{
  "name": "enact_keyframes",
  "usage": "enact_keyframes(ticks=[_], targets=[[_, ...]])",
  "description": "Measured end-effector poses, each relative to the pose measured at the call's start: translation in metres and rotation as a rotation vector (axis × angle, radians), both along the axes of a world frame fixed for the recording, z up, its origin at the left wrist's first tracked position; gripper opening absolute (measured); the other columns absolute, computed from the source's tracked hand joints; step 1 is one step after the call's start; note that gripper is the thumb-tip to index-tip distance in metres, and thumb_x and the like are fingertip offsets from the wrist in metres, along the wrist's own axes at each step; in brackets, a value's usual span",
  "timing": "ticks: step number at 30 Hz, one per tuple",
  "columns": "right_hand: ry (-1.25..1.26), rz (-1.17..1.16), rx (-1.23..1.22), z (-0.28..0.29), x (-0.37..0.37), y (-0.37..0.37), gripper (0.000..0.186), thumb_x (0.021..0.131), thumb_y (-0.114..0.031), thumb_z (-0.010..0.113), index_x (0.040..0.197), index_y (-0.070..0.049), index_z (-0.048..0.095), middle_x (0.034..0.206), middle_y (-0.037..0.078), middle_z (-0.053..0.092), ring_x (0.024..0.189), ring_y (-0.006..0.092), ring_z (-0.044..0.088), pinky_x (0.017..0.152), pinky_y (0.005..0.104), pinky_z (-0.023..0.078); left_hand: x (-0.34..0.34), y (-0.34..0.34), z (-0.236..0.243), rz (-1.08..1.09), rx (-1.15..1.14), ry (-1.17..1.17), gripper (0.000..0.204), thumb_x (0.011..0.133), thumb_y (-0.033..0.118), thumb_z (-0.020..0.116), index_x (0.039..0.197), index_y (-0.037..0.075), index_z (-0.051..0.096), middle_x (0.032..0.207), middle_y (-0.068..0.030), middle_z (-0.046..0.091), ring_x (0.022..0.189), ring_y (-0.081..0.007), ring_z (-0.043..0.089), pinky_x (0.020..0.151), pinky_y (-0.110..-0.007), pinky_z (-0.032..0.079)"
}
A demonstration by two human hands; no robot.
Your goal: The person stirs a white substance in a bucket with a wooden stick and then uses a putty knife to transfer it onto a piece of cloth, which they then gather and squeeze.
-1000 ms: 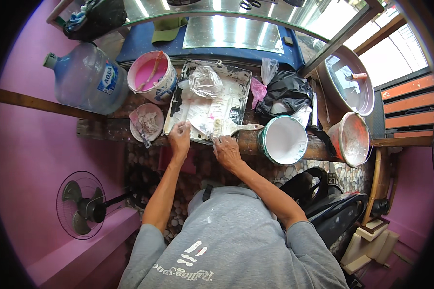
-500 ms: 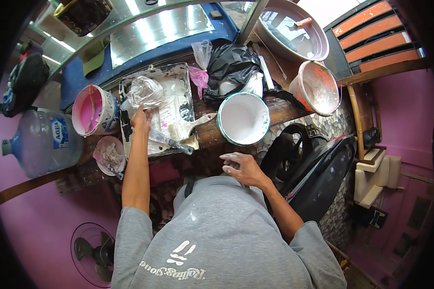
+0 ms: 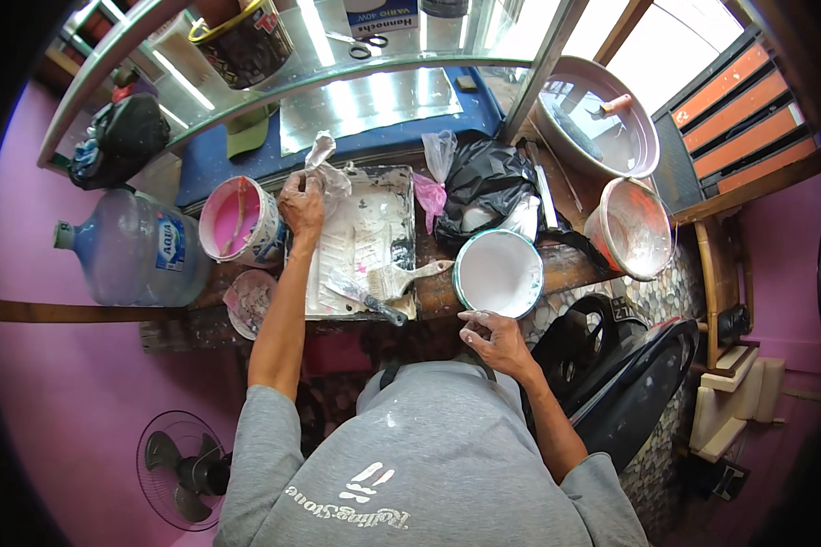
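My left hand (image 3: 302,204) is closed on a crumpled, whitish plastic bag (image 3: 335,187) at the far left corner of a paint tray (image 3: 408,210). A twisted end of the bag sticks up above my fingers. In the tray, smeared with white and black, lie a paint scraper (image 3: 367,296) with a dark handle and a white-coated paintbrush (image 3: 394,282). My right hand (image 3: 497,343), whitish on its fingertips, hovers in front of a bucket of white paint (image 3: 499,271). Its fingers are loosely bent and apart, with nothing in them.
Left of the tray stand a pink paint bucket (image 3: 263,232) with a stick, a small tub (image 3: 245,296) and a large water jug (image 3: 146,255). A black plastic bag (image 3: 497,182), a whitish bucket (image 3: 631,232) and a water basin (image 3: 643,150) stand right. A glass shelf (image 3: 283,100) overhangs behind.
My left hand has lifted the plastic bag off the tray's middle toward its far left corner. The whole view has shifted, and my right hand stays near the white bucket.
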State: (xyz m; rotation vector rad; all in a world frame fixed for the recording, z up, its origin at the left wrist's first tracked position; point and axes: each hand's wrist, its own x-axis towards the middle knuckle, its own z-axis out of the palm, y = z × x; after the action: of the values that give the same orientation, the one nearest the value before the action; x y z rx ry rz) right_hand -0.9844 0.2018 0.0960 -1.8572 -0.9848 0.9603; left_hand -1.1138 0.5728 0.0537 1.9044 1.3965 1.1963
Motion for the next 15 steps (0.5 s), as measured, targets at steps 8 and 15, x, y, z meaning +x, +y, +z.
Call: enact_keyframes(ticks=[8,15], targets=[[-0.245,0.094,0.18,0.02,-0.004,0.089,0.072,0.073,-0.036,0.073,0.13,-0.001,0.046,0.107,0.018,0.057,0.103,0.0312,0.056,0.091,0.0397,0.044,-0.013,-0.04,0.138,-0.347,-0.01,-0.173,0.015,0.087,0.014,0.062,0.083,0.0,0.064,0.072,0.004,0.059,0.067,-0.0033,0.049,0.059,-0.021,0.038],[-0.374,-0.019,0.545,0.051,-0.025,0.152,0.122,0.055,-0.048,0.084,0.143,0.003,0.016,0.137,0.027,0.026,0.13,0.0427,0.026,0.107,0.0475,0.027,-0.026,-0.123,0.237,-0.596,-0.123,-0.44,0.008,0.086,0.002,0.058,0.085,-0.003,0.065,0.072,-0.0002,0.062,0.066,-0.0034,0.053,0.061,-0.019,0.042]])
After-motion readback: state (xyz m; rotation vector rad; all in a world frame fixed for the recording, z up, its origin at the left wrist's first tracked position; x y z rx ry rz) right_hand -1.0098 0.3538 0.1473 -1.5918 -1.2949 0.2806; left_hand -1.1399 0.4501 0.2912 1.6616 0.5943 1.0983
